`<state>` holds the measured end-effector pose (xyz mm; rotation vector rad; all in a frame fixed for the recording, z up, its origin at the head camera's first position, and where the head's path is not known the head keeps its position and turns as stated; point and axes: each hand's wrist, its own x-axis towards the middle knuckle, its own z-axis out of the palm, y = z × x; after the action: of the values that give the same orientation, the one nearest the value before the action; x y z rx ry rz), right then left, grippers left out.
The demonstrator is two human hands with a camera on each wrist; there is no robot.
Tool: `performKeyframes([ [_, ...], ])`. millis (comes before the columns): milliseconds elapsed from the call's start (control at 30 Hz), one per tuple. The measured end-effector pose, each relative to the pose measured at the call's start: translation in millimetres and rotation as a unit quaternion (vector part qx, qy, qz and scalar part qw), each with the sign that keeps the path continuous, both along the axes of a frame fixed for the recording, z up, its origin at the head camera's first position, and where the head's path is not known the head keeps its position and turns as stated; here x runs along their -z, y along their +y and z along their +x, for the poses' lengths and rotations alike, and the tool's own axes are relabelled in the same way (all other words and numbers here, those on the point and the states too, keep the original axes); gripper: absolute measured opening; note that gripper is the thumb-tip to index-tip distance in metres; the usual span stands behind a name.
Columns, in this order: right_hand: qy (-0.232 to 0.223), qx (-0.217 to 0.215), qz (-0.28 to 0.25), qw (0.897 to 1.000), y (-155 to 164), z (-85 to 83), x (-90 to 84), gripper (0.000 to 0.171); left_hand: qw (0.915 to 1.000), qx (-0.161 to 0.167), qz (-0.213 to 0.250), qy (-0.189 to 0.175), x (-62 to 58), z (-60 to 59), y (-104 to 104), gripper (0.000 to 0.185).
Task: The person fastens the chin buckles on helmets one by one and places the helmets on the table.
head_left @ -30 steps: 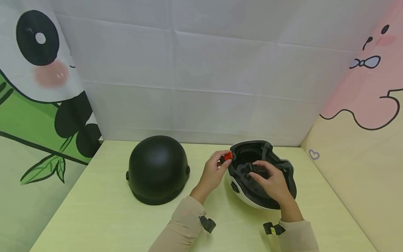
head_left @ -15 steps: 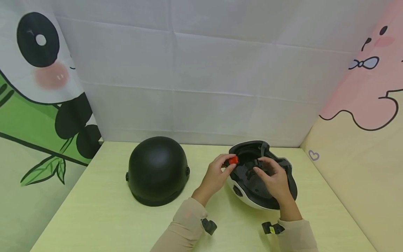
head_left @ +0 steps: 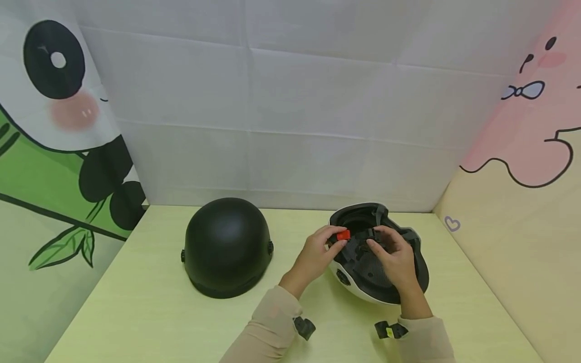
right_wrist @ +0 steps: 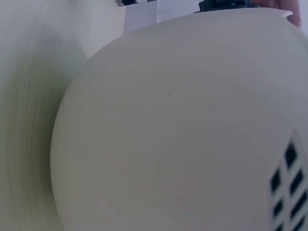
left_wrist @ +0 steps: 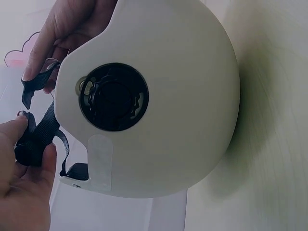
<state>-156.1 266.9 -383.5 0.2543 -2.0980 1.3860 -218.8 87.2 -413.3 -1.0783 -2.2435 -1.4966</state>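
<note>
A white helmet (head_left: 360, 292) lies upside down on the table, its black lining facing up. Over its opening, my left hand (head_left: 313, 254) pinches a red-and-black buckle half (head_left: 343, 235) between thumb and fingers. Opposite it, the thumb and fingers of my right hand (head_left: 398, 258) pinch a black buckle tongue (left_wrist: 34, 85) on the other strap end. In the left wrist view the tongue's tip points at the buckle half, with a narrow gap between them. A webbing strap (left_wrist: 48, 120) runs from the buckle to the helmet. The right wrist view shows mostly white shell (right_wrist: 168, 120).
A black helmet (head_left: 227, 242) stands dome up on the pale wooden table (head_left: 136, 302), left of my hands. A grey-white cloth backdrop (head_left: 295, 126) rises behind the table, with cartoon-printed panels at both sides.
My left hand has moved right with the red buckle half, bringing it over the helmet. The right hand has shifted slightly up and right with the tongue; the two halves are nearly in line.
</note>
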Motion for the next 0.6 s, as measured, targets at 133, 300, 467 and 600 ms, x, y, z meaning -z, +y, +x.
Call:
performKeyframes([
  [133, -0.007, 0.004, -0.001, 1.0, -0.1, 0.7, -1.0, 0.031, 1.0, 0.003, -0.008, -0.003, -0.4, 0.4, 1.4, 0.035],
  [300, -0.011, -0.007, -0.001, 1.0, 1.4, 0.8, -3.9, 0.031, 0.9999, 0.013, -0.003, -0.001, -2.4, 1.9, 3.5, 0.035],
  [467, -0.013, -0.031, -0.008, 0.999, 3.0, -0.2, -4.4, 0.03, 0.9999, 0.009, 0.004, 0.003, -3.9, 3.8, 6.0, 0.035],
  [600, -0.008, -0.044, -0.007, 0.999, 4.6, -1.7, -2.8, 0.03, 1.0, 0.003, 0.007, 0.001, -3.0, 3.9, 8.4, 0.035],
])
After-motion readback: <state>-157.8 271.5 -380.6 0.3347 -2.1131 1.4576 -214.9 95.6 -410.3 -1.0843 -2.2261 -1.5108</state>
